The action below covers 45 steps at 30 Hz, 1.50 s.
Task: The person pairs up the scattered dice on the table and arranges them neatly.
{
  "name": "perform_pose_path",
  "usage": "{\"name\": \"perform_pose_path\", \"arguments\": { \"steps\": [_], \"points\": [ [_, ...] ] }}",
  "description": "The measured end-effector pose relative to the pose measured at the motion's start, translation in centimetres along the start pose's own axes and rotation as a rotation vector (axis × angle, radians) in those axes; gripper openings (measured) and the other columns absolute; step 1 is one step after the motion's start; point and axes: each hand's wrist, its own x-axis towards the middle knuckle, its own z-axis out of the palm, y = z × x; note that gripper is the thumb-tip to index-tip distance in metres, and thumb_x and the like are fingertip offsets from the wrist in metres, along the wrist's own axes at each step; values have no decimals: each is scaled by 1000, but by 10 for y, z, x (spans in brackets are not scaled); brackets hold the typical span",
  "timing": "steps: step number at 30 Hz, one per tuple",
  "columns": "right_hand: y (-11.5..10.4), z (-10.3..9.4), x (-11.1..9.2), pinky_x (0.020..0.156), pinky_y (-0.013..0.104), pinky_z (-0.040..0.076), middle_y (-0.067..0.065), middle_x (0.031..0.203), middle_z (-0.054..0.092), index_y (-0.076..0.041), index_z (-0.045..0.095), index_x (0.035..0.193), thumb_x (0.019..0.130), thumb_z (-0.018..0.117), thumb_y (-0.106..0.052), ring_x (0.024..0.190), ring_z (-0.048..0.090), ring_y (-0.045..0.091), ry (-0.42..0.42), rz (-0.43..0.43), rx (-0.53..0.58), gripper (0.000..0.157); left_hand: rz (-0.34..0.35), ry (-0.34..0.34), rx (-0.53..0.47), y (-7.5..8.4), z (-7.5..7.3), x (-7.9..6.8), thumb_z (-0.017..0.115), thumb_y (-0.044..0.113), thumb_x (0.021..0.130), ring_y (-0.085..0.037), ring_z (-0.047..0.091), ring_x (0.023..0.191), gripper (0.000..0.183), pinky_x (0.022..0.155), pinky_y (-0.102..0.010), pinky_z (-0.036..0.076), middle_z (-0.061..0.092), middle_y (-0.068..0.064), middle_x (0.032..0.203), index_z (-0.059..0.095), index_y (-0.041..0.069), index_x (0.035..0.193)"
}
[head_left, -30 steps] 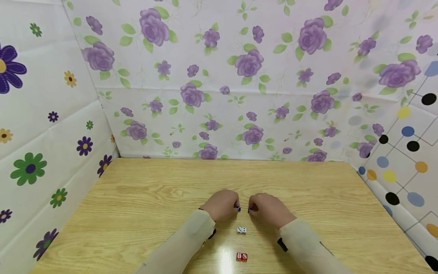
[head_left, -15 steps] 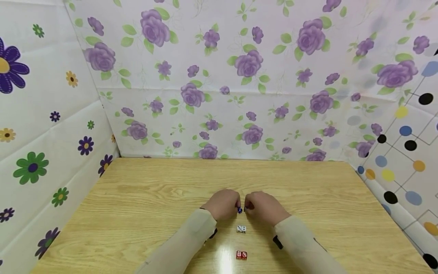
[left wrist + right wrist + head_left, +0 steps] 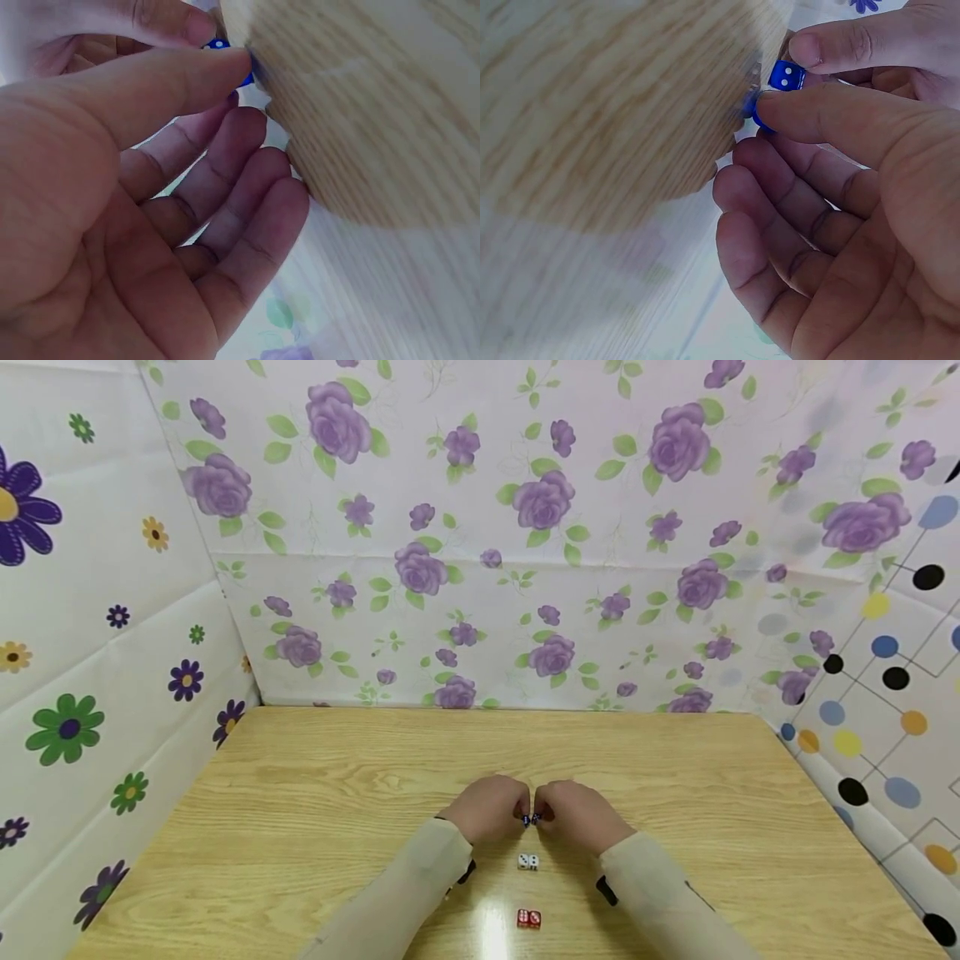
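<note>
Two small blue dice with white dots lie side by side on the table, between my hands. My left hand [image 3: 491,807] pinches the left blue die [image 3: 786,76] between thumb and forefinger. The other blue die [image 3: 762,122] is in the thumb-and-forefinger pinch of my right hand [image 3: 581,814], and that thumb covers most of it. In the left wrist view the left thumb hides much of the blue near its tip. The dice look very close together; whether they touch I cannot tell. The remaining fingers of each hand are loosely bent.
Nearer to me, a pair of white dice [image 3: 528,862] sits side by side on the wooden table [image 3: 337,777]. Closer still is a pair of red dice [image 3: 528,918]. Flower-patterned sheeting [image 3: 480,610] rises behind the table's far edge, with more sheeting at both sides.
My right hand has moved left with its blue die, narrowing the gap to the left one. The left hand has shifted only slightly to the right. White and red dice stay put.
</note>
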Motion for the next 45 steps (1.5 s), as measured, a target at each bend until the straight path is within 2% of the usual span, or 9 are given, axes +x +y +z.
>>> {"name": "perform_pose_path", "arguments": {
  "steps": [6, 19, 27, 45],
  "points": [
    [0, 2, 1, 68, 32, 52, -5, 79, 65, -13, 69, 82, 86, 81, -5, 71, 56, 8, -3, -2, -6, 16, -23, 20, 4, -1, 0, 0, 77, 8, 88, -7, 53, 69, 10, 68, -23, 47, 64, 7, 80, 69, 13, 85],
    [0, 2, 5, 65, 30, 50, -4, 79, 65, -13, 69, 83, 86, 79, -3, 71, 55, 9, -4, -13, 1, 15, -36, 40, -8, 0, 1, 2, 76, 11, 91, -8, 48, 62, 19, 62, -23, 43, 57, 8, 70, 63, 14, 77],
    [1, 3, 6, 68, 32, 52, -5, 80, 65, -13, 70, 84, 85, 81, -3, 74, 59, 11, -4, -10, -4, 15, -33, 52, -5, 0, 2, 4, 76, 12, 92, -8, 49, 63, 21, 63, -24, 43, 57, 8, 70, 63, 14, 76],
    [-1, 0, 9, 65, 33, 49, -3, 77, 63, -12, 68, 80, 84, 81, -1, 70, 54, 12, -21, 25, -14, 17, -27, 75, -1, 0, 4, 7, 75, 12, 92, -8, 49, 62, 22, 63, -24, 43, 56, 8, 69, 62, 15, 74]
  ]
}}
